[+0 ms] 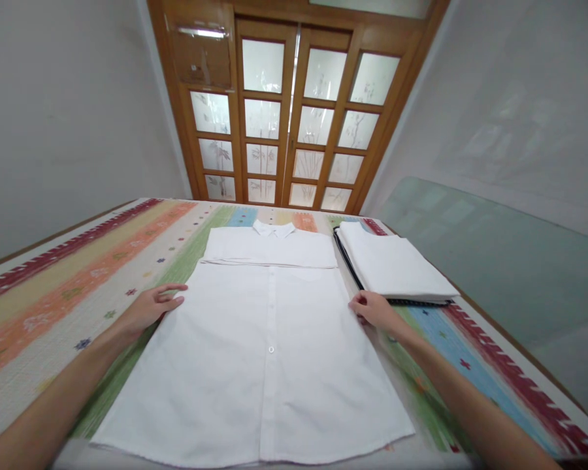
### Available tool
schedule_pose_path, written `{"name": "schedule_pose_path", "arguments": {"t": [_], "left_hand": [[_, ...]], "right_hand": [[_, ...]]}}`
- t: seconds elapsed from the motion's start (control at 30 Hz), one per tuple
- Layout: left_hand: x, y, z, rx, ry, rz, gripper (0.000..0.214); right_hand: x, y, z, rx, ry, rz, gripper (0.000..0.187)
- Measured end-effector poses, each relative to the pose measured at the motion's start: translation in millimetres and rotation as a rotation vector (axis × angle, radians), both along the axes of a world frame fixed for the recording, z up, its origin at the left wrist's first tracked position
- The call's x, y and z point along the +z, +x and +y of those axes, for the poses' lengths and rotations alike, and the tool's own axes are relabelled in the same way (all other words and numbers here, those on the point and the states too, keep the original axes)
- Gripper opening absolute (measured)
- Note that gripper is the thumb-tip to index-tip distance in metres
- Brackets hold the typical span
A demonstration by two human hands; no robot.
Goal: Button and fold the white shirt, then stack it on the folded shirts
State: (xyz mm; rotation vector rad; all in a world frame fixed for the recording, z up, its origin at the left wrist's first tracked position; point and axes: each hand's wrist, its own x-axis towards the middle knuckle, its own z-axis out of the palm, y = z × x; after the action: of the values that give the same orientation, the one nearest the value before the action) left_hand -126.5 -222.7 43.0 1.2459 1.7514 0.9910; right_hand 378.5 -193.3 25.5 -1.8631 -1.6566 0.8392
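A white button-up shirt lies front up before me, its collar at the far end and its hem towards me. Across the chest runs a horizontal fold, with the upper part doubled over in a band. My left hand is at the shirt's left side edge, index finger and thumb stretched out and apart, fingertips touching the fabric. On the opposite edge, my right hand has its fingers closed in a pinch on the cloth.
A stack of folded clothes, white on top with dark ones beneath, sits right of the shirt. A striped, patterned cloth covers the table. Pale walls flank both sides, a greenish panel leans at right, and wooden glazed doors stand beyond.
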Motion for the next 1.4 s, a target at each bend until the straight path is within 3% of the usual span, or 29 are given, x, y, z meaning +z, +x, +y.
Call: {"name": "schedule_pose_path", "arguments": {"t": [0.13, 0.3, 0.37, 0.47, 0.53, 0.63, 0.7, 0.83, 0.9, 1.17, 1.4], "left_hand": [[1.8, 0, 1, -0.012, -0.084, -0.143, 0.065], [0.1, -1, 3, -0.004, -0.101, -0.212, 0.065], [-1.2, -1, 4, -0.013, -0.096, -0.226, 0.068], [-2.5, -3, 3, -0.026, -0.067, -0.209, 0.071], [-2.7, -4, 2, -0.029, -0.040, -0.172, 0.071], [-0.9, -6, 1, -0.036, -0.023, -0.123, 0.066], [2.9, -7, 0, -0.070, -0.024, -0.100, 0.063], [14.9, -8, -2, -0.215, -0.053, -0.033, 0.062], [20.4, -6, -4, -0.240, -0.048, -0.007, 0.063], [26.1, 3, -12, -0.135, -0.010, -0.072, 0.060], [19.3, -1, -15, -0.094, 0.181, 0.250, 0.045]], "right_hand": [[10.8, -6, -8, -0.135, -0.173, 0.531, 0.021], [14.2, -15, -6, -0.067, -0.296, 0.747, 0.019], [11.5, -18, -3, -0.121, -0.257, 0.682, 0.022], [6.2, -21, 0, -0.210, -0.042, 0.573, 0.042], [3.2, -21, 0, -0.183, 0.100, 0.567, 0.049], [1.1, -16, -3, -0.163, 0.234, 0.544, 0.045], [1.6, -10, -5, -0.132, 0.198, 0.524, 0.046], [2.7, 6, -8, 0.105, -0.068, 0.465, 0.060], [1.2, 14, -8, 0.171, -0.080, 0.413, 0.062], [-4.3, 31, -11, 0.058, 0.177, 0.233, 0.059], [6.6, 28, -21, 0.030, 0.442, 0.059, 0.037]]}}
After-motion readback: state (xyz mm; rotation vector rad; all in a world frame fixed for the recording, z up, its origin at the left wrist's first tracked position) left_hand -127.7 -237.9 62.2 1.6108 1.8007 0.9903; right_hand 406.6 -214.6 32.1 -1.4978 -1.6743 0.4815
